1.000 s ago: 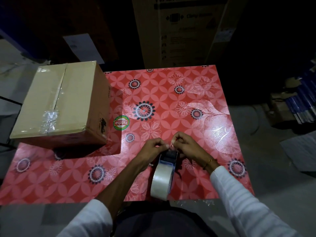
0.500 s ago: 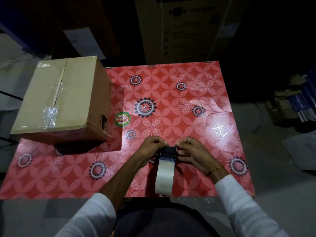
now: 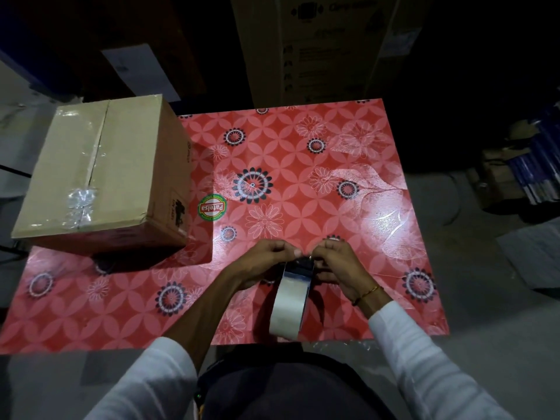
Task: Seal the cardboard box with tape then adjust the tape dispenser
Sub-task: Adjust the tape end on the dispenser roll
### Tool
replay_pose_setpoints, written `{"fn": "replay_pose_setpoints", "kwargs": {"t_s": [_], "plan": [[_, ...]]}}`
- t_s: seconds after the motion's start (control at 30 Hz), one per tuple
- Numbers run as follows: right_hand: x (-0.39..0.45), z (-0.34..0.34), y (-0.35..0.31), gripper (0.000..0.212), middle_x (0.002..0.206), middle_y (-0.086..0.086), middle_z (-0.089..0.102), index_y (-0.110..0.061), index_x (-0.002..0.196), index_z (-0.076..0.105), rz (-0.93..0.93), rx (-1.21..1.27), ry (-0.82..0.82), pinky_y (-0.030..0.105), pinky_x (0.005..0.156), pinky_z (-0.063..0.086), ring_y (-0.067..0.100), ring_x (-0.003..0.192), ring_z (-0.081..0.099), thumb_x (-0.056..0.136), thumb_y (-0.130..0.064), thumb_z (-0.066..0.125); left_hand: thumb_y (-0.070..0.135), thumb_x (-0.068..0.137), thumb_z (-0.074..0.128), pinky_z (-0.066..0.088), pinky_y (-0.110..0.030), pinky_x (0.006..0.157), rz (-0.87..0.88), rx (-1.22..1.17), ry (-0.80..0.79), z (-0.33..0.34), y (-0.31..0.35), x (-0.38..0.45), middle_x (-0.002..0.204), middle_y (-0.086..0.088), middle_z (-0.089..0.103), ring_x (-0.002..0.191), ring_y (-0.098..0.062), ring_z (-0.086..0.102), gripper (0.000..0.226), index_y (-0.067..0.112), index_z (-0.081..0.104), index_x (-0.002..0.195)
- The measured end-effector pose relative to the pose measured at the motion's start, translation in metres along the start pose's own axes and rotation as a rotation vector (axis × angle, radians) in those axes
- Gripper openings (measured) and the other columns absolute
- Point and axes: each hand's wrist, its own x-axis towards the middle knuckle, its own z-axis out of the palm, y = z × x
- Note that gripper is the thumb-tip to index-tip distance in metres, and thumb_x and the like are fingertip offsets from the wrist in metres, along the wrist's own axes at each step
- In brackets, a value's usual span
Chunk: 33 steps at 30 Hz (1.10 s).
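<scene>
The tape dispenser with its roll of clear tape is held upright over the table's near edge, roll toward me. My left hand grips its far end from the left, fingers pinched at the top. My right hand grips the same end from the right, fingertips meeting the left hand's above the dark head of the dispenser. The cardboard box stands closed at the table's left, with clear tape along its top seam and a crumpled patch of tape near its front.
A red floral-patterned table carries a round green "Patelsa" sticker. A tall printed carton stands behind the table. Dark clutter and boxes lie on the floor at the right.
Both hands and the dispenser stay in nearly the same place; the fingertips have drawn together over the dispenser's head. The camera view has tilted down slightly.
</scene>
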Motion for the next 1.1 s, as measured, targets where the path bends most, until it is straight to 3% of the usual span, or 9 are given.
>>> {"fn": "replay_pose_setpoints", "kwargs": {"t_s": [0.1, 0.23, 0.47, 0.63, 0.77, 0.83, 0.97, 1.03, 1.1], "plan": [[0.0, 0.0, 0.003, 0.019, 0.057, -0.001, 0.046, -0.018, 0.071, 0.059, 0.001, 0.017, 0.023, 0.026, 0.052, 0.047, 0.013, 0.049, 0.047, 0.086, -0.006, 0.058, 0.019, 0.093, 0.067, 0.037, -0.023, 0.049, 0.024, -0.015, -0.014, -0.003, -0.004, -0.003, 0.078, -0.002, 0.066, 0.055, -0.011, 0.053, 0.034, -0.007, 0.063, 0.115], [-0.004, 0.005, 0.006, 0.027, 0.058, -0.003, 0.046, -0.019, 0.07, 0.054, -0.068, -0.021, 0.023, 0.022, 0.046, 0.039, 0.009, 0.049, 0.042, 0.092, -0.004, 0.053, 0.012, 0.097, 0.058, 0.035, -0.016, 0.042, 0.046, -0.044, 0.177, 0.007, -0.011, 0.002, 0.054, 0.008, 0.056, 0.041, -0.002, 0.044, 0.029, -0.016, 0.058, 0.104], [-0.012, 0.009, 0.006, 0.02, 0.059, -0.015, 0.057, -0.015, 0.075, 0.061, -0.221, -0.091, 0.035, 0.022, 0.052, 0.046, 0.0, 0.053, 0.053, 0.092, -0.005, 0.057, 0.006, 0.094, 0.06, 0.035, -0.01, 0.034, 0.087, -0.181, 0.291, 0.013, -0.026, 0.011, 0.049, 0.01, 0.06, 0.033, 0.004, 0.048, 0.009, 0.002, 0.059, 0.086], [-0.014, 0.013, 0.005, 0.009, 0.082, 0.009, 0.06, 0.01, 0.087, 0.061, -0.264, -0.072, 0.109, 0.04, 0.069, 0.055, 0.019, 0.078, 0.057, 0.091, 0.003, 0.056, 0.01, 0.092, 0.065, 0.047, -0.015, 0.044, 0.092, -0.235, 0.285, 0.008, -0.03, 0.011, 0.085, -0.007, 0.076, 0.064, -0.01, 0.07, 0.013, 0.008, 0.066, 0.079], [-0.016, 0.018, 0.003, 0.007, 0.074, 0.005, 0.059, 0.006, 0.091, 0.064, -0.232, -0.014, 0.146, 0.021, 0.053, 0.046, 0.014, 0.066, 0.053, 0.089, 0.006, 0.057, 0.014, 0.091, 0.067, 0.047, -0.015, 0.046, 0.073, -0.197, 0.281, 0.007, -0.031, 0.008, 0.072, 0.001, 0.073, 0.06, -0.008, 0.066, 0.012, 0.006, 0.07, 0.084], [-0.017, 0.019, 0.001, 0.01, 0.074, 0.004, 0.059, -0.001, 0.089, 0.065, -0.207, 0.023, 0.141, 0.018, 0.048, 0.042, 0.012, 0.062, 0.051, 0.09, 0.005, 0.057, 0.016, 0.092, 0.066, 0.052, -0.02, 0.054, 0.058, -0.202, 0.26, 0.007, -0.032, 0.007, 0.069, 0.005, 0.072, 0.064, -0.01, 0.069, 0.015, 0.01, 0.074, 0.081], [-0.017, 0.021, -0.001, 0.022, 0.073, 0.006, 0.059, -0.014, 0.077, 0.062, -0.136, 0.11, 0.133, 0.016, 0.042, 0.038, 0.011, 0.057, 0.05, 0.088, 0.005, 0.057, 0.021, 0.09, 0.067, 0.053, -0.044, 0.096, 0.01, -0.274, 0.185, 0.001, -0.034, 0.007, 0.106, -0.012, 0.076, 0.106, -0.031, 0.069, 0.016, 0.011, 0.078, 0.087], [-0.017, 0.021, -0.002, 0.022, 0.075, 0.011, 0.057, -0.014, 0.076, 0.062, -0.113, 0.127, 0.133, 0.019, 0.041, 0.032, 0.012, 0.054, 0.045, 0.086, 0.005, 0.057, 0.03, 0.091, 0.063, 0.051, -0.046, 0.099, -0.012, -0.37, 0.139, -0.004, -0.035, 0.007, 0.113, -0.017, 0.073, 0.108, -0.033, 0.068, 0.034, -0.001, 0.072, 0.102], [-0.017, 0.021, -0.001, 0.021, 0.077, 0.013, 0.057, -0.014, 0.077, 0.062, -0.103, 0.135, 0.134, 0.02, 0.042, 0.029, 0.012, 0.052, 0.043, 0.086, 0.004, 0.056, 0.031, 0.092, 0.063, 0.05, -0.048, 0.1, -0.013, -0.353, 0.126, -0.006, -0.034, 0.006, 0.112, -0.019, 0.069, 0.101, -0.03, 0.068, 0.031, 0.004, 0.075, 0.099]]}}
